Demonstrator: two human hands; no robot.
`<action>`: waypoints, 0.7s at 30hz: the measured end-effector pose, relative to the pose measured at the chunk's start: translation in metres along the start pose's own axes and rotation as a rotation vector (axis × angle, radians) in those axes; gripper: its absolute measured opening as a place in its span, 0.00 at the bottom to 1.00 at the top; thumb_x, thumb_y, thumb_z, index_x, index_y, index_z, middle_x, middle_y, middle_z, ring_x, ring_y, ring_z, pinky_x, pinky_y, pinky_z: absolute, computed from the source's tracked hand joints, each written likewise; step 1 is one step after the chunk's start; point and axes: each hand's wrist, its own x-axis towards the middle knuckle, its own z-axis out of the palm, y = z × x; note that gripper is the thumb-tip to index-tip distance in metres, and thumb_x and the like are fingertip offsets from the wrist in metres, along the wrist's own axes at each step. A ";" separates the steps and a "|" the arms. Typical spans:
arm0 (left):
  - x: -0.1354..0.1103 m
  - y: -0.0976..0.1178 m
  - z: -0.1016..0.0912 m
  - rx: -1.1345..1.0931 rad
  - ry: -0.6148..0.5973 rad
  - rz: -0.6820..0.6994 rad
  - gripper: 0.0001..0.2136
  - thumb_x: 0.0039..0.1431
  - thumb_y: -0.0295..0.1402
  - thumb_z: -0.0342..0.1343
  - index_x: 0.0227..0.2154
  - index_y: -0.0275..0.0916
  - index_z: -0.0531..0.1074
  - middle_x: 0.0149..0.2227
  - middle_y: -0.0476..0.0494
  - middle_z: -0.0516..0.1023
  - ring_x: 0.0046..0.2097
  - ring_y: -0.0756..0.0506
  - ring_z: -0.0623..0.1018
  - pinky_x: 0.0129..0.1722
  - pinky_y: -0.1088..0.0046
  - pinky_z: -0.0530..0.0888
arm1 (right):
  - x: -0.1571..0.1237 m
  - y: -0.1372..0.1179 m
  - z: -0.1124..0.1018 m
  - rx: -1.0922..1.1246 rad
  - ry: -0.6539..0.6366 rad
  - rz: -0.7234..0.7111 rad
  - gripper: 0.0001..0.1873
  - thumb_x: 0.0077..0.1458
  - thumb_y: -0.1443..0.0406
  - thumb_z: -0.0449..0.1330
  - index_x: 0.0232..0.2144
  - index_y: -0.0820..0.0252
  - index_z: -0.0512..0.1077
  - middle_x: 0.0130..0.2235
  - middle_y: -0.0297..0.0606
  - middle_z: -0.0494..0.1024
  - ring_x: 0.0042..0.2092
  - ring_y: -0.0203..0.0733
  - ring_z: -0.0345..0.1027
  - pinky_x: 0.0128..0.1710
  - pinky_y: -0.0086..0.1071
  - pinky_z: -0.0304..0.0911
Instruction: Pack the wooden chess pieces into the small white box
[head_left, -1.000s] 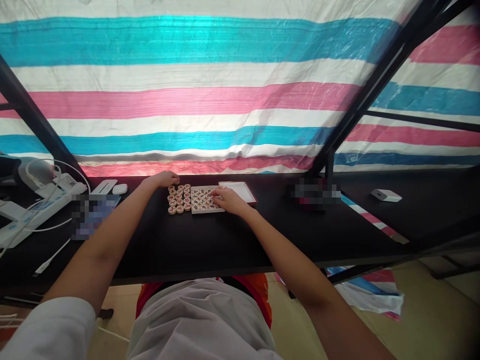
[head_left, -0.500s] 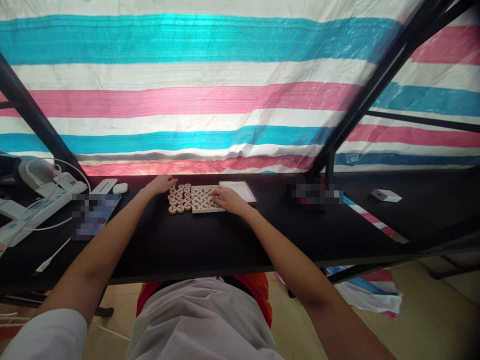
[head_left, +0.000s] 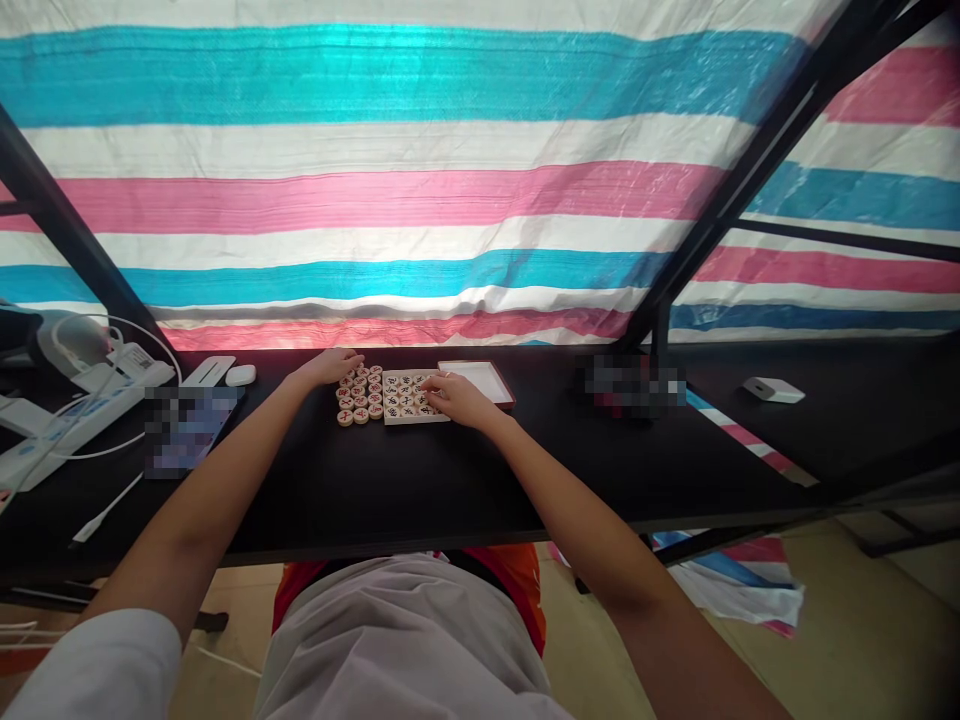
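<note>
Black desk: power strip, phone and small white case at left; white plug block far right. Lid, white inside, red-edged, partly behind the right hand.

Left hand: fingers bent at the far end of the loose pieces. Right hand: fingers curled over the box, hiding its right side. Neither hand's opening nor hold can be told.

Loose pieces: round, pale, red-marked, in rows beside the box. Box: shallow, white, containing dark-marked discs. Backdrop: creased striped sheet.
</note>
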 end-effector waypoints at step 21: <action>0.011 0.003 0.003 0.057 -0.020 -0.041 0.19 0.59 0.42 0.44 0.45 0.39 0.73 0.45 0.42 0.77 0.42 0.43 0.76 0.41 0.73 0.71 | -0.001 -0.005 -0.004 0.003 -0.015 0.030 0.12 0.56 0.68 0.54 0.41 0.61 0.74 0.41 0.42 0.73 0.40 0.39 0.67 0.42 0.31 0.61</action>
